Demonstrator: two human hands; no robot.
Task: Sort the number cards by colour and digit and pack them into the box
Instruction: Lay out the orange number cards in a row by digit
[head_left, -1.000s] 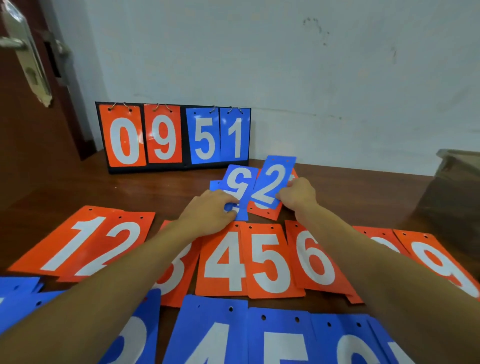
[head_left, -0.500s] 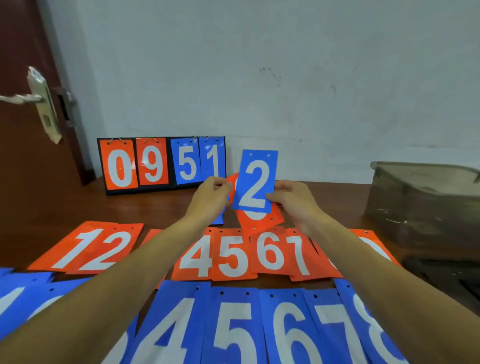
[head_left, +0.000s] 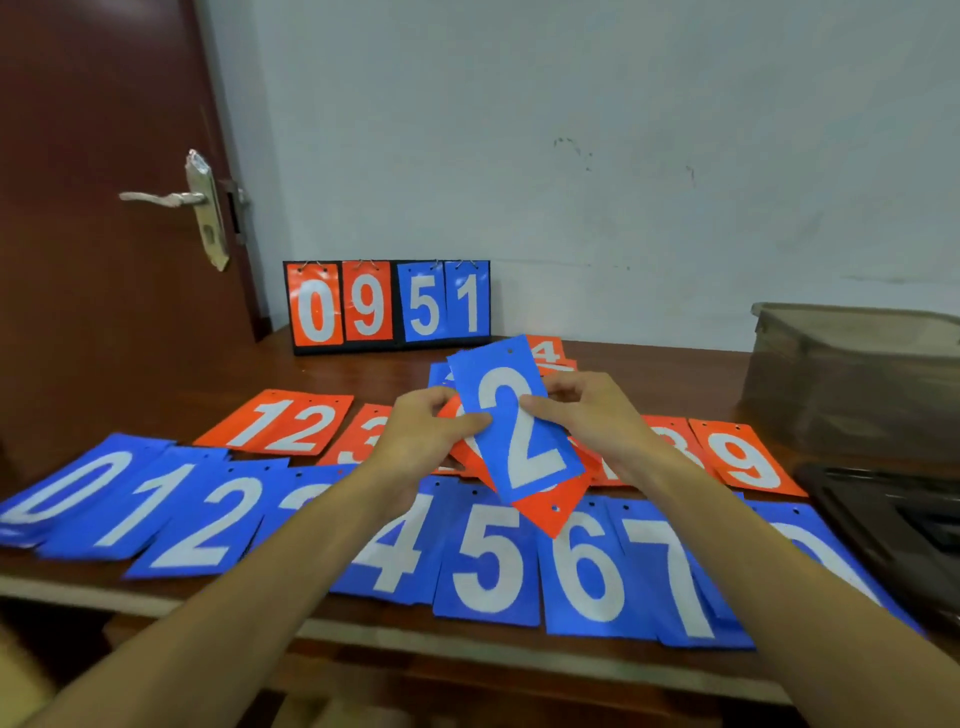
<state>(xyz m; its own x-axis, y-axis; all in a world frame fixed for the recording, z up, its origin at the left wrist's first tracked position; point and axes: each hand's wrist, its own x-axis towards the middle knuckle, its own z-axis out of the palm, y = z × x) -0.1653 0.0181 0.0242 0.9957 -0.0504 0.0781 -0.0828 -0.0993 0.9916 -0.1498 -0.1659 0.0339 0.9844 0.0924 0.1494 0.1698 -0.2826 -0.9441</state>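
head-worn view, facing forward, angled downward

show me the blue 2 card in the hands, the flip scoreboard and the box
held blue 2 card (head_left: 519, 447): head view, middle of its face, on the white digit.
scoreboard (head_left: 366, 306): head view, on its orange 9 flap.
box (head_left: 852, 384): head view, on its front wall.

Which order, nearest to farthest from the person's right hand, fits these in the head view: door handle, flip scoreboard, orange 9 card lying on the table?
1. Orange 9 card, lying on the table just right of the right hand.
2. Flip scoreboard, standing at the table's back, left of the hand.
3. Door handle, far left on the door.
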